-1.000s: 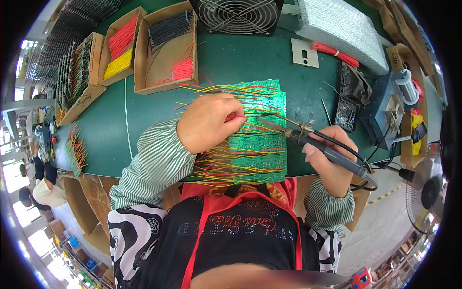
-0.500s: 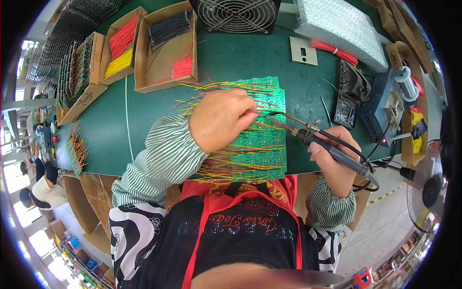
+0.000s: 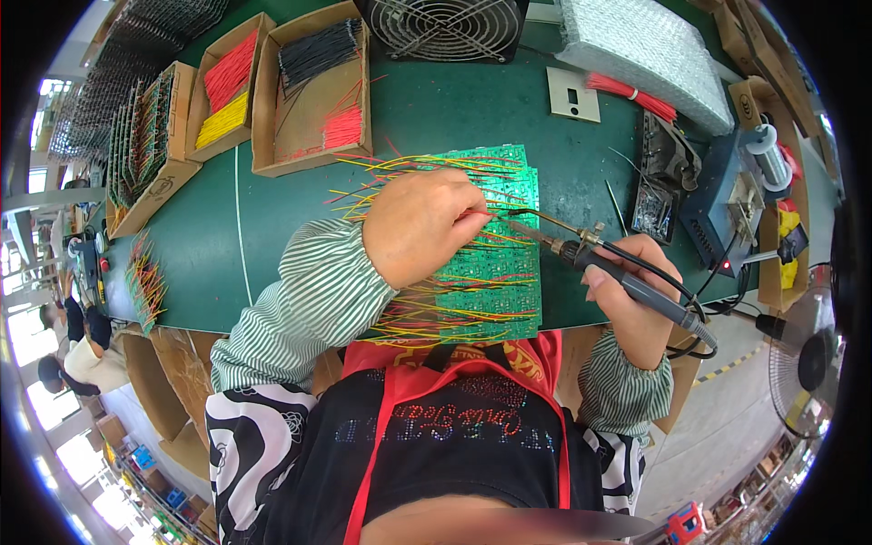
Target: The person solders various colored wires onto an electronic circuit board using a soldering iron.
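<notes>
A panel of green circuit boards [image 3: 520,189] lies in front of me, with rows of yellow and red wires [image 3: 413,313] trailing off its left side. Over its upper left part, my left hand [image 3: 420,222] has thumb and forefinger closed on a thin red wire [image 3: 480,214], its end at the board. From the right, my right hand [image 3: 631,295] grips the grey handle of a soldering iron [image 3: 568,252] fitted with a thin feed tube [image 3: 549,222]. The iron's tip is beside the left fingertips, close to the wire end; whether it touches is too small to tell.
Cardboard boxes of red, yellow and black wires [image 3: 313,109] stand at the back left, beside a box of wired boards [image 3: 150,136]. A fan [image 3: 443,27] is at the back. To the right are a soldering station [image 3: 713,204], a solder spool [image 3: 770,159] and a red wire bundle [image 3: 631,98].
My left hand has shifted very slightly to the right. The soldering iron remains nearly in the same place, still in my right hand.
</notes>
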Tool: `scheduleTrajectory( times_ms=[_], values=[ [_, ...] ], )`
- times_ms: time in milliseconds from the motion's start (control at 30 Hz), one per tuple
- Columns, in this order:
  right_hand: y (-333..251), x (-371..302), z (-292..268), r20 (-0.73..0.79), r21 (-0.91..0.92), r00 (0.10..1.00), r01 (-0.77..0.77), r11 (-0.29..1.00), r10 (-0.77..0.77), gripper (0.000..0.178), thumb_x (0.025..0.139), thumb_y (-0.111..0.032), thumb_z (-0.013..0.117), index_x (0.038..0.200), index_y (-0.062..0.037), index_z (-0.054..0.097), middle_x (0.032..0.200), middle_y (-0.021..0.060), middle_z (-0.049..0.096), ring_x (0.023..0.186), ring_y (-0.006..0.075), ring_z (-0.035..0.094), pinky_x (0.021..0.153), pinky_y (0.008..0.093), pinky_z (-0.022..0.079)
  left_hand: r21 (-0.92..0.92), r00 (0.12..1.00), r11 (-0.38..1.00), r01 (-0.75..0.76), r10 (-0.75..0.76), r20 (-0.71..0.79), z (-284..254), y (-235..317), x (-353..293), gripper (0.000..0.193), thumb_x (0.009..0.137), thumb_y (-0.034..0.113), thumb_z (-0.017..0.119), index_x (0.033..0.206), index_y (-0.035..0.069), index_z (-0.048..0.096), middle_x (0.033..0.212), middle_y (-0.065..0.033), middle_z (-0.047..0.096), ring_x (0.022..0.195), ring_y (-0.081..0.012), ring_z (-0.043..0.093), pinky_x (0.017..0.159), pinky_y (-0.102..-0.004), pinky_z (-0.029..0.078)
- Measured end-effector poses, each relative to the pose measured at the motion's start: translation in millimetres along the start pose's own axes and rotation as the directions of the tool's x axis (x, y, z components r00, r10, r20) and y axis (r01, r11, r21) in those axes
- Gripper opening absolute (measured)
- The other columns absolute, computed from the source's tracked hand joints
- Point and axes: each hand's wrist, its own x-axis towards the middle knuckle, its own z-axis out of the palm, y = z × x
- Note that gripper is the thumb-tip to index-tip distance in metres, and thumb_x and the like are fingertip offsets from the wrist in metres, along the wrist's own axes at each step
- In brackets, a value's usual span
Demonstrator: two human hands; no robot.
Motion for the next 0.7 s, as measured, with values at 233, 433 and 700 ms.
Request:
scheduleTrajectory(
  times_ms=[233, 433, 700],
  values=[
    [-3.7, -4.8, -7.5, -0.057, 0.009, 0.998, 0.000, 1.000, 0.001, 0.017, 0.068, 0.000, 0.068, 0.082, 0.0028, 0.059, 0.071, 0.0035, 0.061, 0.061, 0.0045, 0.053, 0.055, 0.0186, 0.043, 0.052, 1.000, 0.998, -0.029, 0.029, 0.003, -2.4, 3.0, 0.7, 0.010, 0.078, 0.014, 0.062, 0.078, 0.004, 0.063, 0.074, -0.0082, 0.058, 0.068, -0.0262, 0.058, 0.060, -0.0358, 0.045],
    [-2.7, -8.8, -12.0, -0.091, -0.003, 0.996, 0.019, 1.000, -0.019, 0.016, 0.070, 0.001, 0.067, 0.082, 0.0028, 0.058, 0.069, 0.0036, 0.061, 0.059, 0.0043, 0.053, 0.053, 0.0183, 0.042, 0.114, 0.988, 0.990, -0.082, 0.095, -0.121, -17.9, 11.9, 2.8, 0.011, 0.078, 0.014, 0.062, 0.078, 0.003, 0.061, 0.074, -0.0088, 0.056, 0.071, -0.0275, 0.057, 0.062, -0.0366, 0.045],
    [-1.8, -9.8, -14.9, -0.109, 0.004, 0.994, 0.030, 1.000, -0.029, 0.016, 0.070, 0.000, 0.067, 0.084, 0.0028, 0.059, 0.069, 0.0040, 0.061, 0.059, 0.0047, 0.054, 0.053, 0.0182, 0.042, 0.028, 0.998, 0.998, -0.058, 0.059, -0.007, 7.0, 10.5, 12.9, 0.013, 0.078, 0.017, 0.062, 0.077, 0.004, 0.061, 0.075, -0.0088, 0.060, 0.070, -0.0274, 0.058, 0.062, -0.0369, 0.046]
  ],
)
